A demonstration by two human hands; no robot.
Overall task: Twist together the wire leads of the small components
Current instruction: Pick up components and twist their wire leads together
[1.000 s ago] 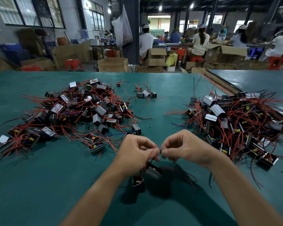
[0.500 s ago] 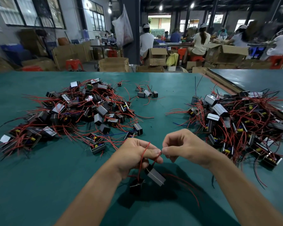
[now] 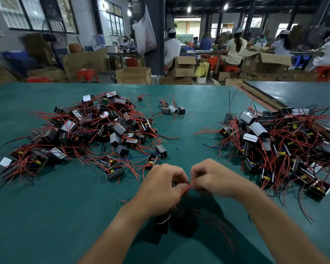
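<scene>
My left hand (image 3: 161, 189) and my right hand (image 3: 215, 180) meet fingertip to fingertip above the green table (image 3: 46, 216). Both pinch the same thin red wire leads (image 3: 186, 189), which run down between the hands. Two small black box components hang below in shadow; one (image 3: 161, 223) shows under my left wrist, the other is dark and blurred beside it. More loose red leads (image 3: 217, 225) trail to the right of them.
A big heap of black components with red leads (image 3: 95, 130) lies at the left. A second heap (image 3: 282, 145) lies at the right. A few loose components (image 3: 171, 109) sit at the back centre. Cardboard boxes and seated workers are beyond the table.
Both hands stayed together while the fingers worked the leads. The two hanging components swung and dropped lower, into the shadow under my hands.
</scene>
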